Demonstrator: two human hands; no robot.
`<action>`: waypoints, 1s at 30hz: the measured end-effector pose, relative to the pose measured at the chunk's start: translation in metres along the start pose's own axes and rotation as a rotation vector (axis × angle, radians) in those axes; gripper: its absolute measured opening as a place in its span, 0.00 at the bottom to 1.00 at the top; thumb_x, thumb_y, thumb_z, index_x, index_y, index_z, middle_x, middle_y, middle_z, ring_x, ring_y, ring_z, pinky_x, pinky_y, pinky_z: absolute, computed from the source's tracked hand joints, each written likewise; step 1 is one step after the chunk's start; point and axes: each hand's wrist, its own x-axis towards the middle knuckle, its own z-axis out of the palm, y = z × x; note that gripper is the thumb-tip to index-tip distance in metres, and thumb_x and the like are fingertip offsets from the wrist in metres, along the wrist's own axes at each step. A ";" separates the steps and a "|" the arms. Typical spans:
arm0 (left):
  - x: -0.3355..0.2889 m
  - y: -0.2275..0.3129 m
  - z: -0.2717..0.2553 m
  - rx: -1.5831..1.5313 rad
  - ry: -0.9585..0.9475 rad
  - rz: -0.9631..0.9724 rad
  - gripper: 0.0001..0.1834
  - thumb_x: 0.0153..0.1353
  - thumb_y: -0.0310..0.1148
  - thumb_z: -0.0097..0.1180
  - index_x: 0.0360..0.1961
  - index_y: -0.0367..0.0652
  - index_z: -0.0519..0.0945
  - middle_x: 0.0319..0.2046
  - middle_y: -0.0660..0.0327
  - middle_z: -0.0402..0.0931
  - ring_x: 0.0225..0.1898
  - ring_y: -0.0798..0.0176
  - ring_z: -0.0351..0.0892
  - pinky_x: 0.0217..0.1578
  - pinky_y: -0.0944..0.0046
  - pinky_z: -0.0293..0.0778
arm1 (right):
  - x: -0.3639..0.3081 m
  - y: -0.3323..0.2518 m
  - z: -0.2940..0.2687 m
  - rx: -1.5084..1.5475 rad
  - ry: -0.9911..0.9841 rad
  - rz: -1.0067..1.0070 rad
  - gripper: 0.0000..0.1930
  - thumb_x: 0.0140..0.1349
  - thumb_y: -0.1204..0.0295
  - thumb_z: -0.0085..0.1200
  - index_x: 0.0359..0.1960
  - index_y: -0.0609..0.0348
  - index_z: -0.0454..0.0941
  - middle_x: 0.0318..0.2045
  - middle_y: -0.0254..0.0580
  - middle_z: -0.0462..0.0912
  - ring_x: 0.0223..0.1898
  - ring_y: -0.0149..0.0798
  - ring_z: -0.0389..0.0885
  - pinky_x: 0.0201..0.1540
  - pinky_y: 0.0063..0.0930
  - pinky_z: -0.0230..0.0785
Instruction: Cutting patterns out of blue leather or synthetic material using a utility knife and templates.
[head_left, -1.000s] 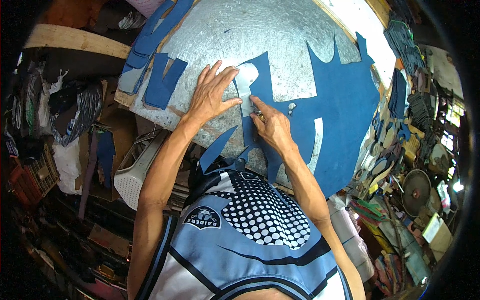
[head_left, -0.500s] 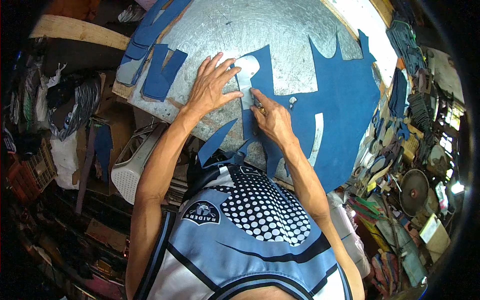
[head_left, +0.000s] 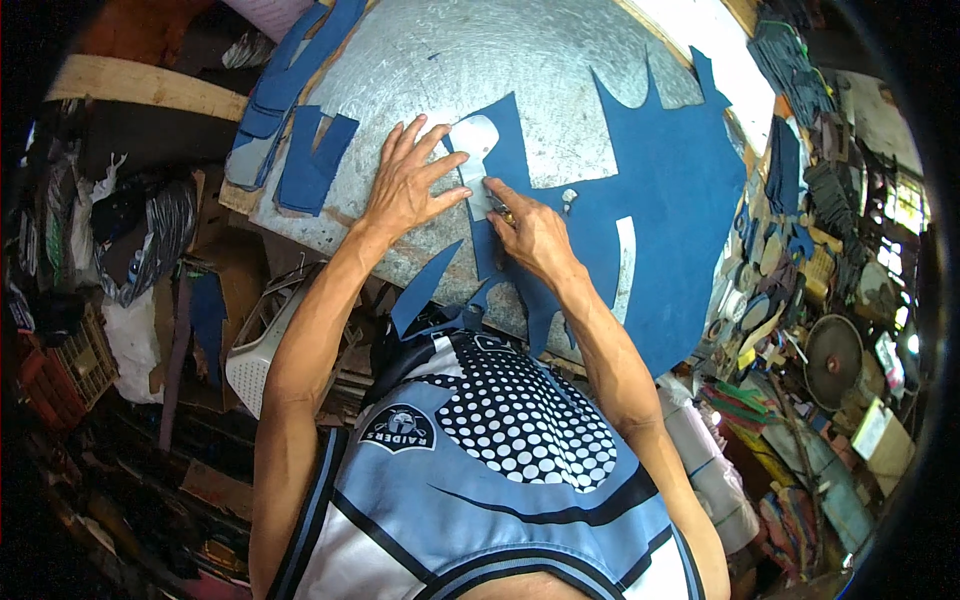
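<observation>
From my remote seat I've got the scratched metal tabletop (head_left: 400, 75), and across it the big blue sheet (head_left: 675, 225)! Left hand (head_left: 408, 192): fingers splayed flat, thumb reaching the pale template (head_left: 477, 140), which lies on blue material. Right hand (head_left: 537, 237): index extended to the template's edge, the rest curled around a small yellowish object (head_left: 507, 216), mostly hidden.

We rest our left grip (head_left: 410, 192) and right grip (head_left: 535, 238) against a pale piece (head_left: 474, 138) atop blue material (head_left: 675, 210) on the desk (head_left: 400, 75).
</observation>
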 end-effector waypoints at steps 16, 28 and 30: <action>0.100 0.018 -0.033 0.077 -0.595 0.151 0.31 0.63 0.61 0.53 0.32 0.39 0.88 0.26 0.47 0.83 0.32 0.45 0.84 0.51 0.45 0.75 | -0.019 -0.036 -0.038 -0.085 -0.061 -0.144 0.19 0.65 0.73 0.53 0.58 0.55 0.71 0.38 0.58 0.81 0.41 0.62 0.81 0.42 0.52 0.75; 0.152 0.045 -0.034 -0.196 -1.016 -0.622 0.48 0.58 0.73 0.45 0.60 0.39 0.76 0.53 0.45 0.78 0.56 0.46 0.77 0.55 0.44 0.70 | 0.053 -0.040 0.028 -0.143 0.292 -0.049 0.16 0.65 0.67 0.54 0.51 0.59 0.81 0.41 0.62 0.84 0.43 0.61 0.83 0.49 0.49 0.76; 0.150 0.046 -0.037 -0.300 -0.994 -0.739 0.47 0.59 0.72 0.44 0.61 0.39 0.75 0.54 0.45 0.77 0.57 0.46 0.76 0.56 0.43 0.68 | 0.055 -0.040 0.029 -0.174 0.281 -0.043 0.15 0.65 0.66 0.54 0.51 0.59 0.81 0.41 0.62 0.84 0.43 0.60 0.83 0.48 0.48 0.76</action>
